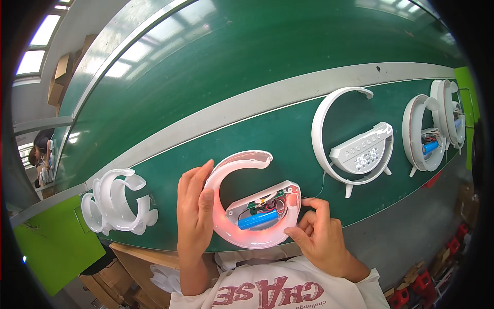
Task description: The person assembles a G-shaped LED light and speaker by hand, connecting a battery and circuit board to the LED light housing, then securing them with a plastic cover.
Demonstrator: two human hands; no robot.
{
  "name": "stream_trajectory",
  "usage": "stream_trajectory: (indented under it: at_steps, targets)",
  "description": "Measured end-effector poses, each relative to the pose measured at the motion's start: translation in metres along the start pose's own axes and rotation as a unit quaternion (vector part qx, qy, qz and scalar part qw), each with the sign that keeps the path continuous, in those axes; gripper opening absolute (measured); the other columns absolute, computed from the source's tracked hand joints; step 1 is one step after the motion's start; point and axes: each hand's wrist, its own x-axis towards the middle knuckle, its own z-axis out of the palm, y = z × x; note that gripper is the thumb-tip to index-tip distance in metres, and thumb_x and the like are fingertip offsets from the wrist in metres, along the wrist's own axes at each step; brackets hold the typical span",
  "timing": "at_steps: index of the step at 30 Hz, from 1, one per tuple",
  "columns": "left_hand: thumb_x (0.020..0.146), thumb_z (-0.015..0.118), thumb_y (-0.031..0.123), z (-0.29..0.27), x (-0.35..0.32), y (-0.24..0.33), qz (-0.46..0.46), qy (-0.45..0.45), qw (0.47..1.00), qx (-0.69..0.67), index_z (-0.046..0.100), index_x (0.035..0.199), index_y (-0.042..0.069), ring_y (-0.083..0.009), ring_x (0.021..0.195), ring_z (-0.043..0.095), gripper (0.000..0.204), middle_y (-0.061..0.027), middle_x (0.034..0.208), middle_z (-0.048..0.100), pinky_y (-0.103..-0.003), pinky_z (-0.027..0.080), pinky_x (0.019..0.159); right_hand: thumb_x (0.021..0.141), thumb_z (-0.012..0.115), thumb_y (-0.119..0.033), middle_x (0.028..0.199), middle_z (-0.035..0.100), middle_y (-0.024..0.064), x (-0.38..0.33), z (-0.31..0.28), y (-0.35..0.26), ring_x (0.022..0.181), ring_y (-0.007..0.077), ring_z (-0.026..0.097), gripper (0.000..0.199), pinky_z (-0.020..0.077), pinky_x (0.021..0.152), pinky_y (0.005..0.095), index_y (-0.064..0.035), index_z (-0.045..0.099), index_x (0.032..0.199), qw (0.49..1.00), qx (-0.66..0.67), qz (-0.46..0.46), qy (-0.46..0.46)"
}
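In front of me a C-shaped white lamp housing (242, 239) lies with its base compartment uncovered, its ring glowing pinkish red. Inside the base sit a blue cylindrical battery (257, 220), red and black wires (268, 205) and a small green circuit board (280, 194). My left hand (194, 211) grips the ring's left edge, thumb on the near face and fingers along the outside. At the base's right side, my right hand (324, 234) holds the rim between thumb and forefinger, the other fingers curled. A thin wire (322, 184) runs from near the right forefinger toward the neighbouring lamp.
A closed white clock lamp (363, 154) with a lit display stands to the right on the green table (278, 134). Beyond it are open housings (417, 159) with a blue battery visible. White curved shells (123, 206) are stacked at left. A pale rail (247, 100) crosses behind.
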Motion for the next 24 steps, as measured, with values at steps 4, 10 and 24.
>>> stream_trajectory:
  at_steps: [4, 10, 24]
  targets:
    - [0.108, 0.039, 0.034, 0.006, 0.002, -0.006, 0.004, 0.007, 1.0, -0.007, 0.059, 0.132, -0.001, -0.0296, 0.113, 0.049, 0.047, -0.0171, 0.119, 0.053, -0.039, 0.038, 0.1, 0.096, 0.066, -0.041, 0.061, 0.062, 0.009, 0.007, -0.005, -0.011, 0.051, 0.0237, 0.064, 0.061, 0.047, 0.047, 0.034, 0.0086, 0.04, 0.12, 0.996, 0.03, 0.064, -0.047]
    - [0.107, 0.041, 0.027, 0.015, 0.007, -0.012, 0.032, 0.042, 0.998, 0.029, 0.063, 0.121, 0.0, -0.0291, 0.107, 0.049, 0.038, -0.0152, 0.111, 0.053, -0.037, 0.039, 0.097, 0.097, 0.064, -0.039, 0.067, 0.066, 0.0103, 0.01, -0.007, -0.022, 0.054, 0.0252, 0.065, 0.058, 0.0475, 0.051, 0.0342, 0.007, 0.04, 0.123, 0.983, 0.071, 0.149, -0.081]
    - [0.1, 0.051, 0.047, 0.008, -0.028, 0.005, 0.012, 0.051, 0.96, -0.274, 0.042, 0.137, -0.01, -0.03, 0.112, 0.062, 0.069, -0.0225, 0.123, 0.058, -0.042, 0.053, 0.095, 0.089, 0.078, -0.022, 0.131, 0.056, 0.0189, -0.008, 0.022, 0.024, 0.12, 0.024, 0.059, 0.069, 0.0474, 0.103, 0.0391, 0.0065, 0.041, 0.14, 0.919, 0.387, -0.061, 0.033]
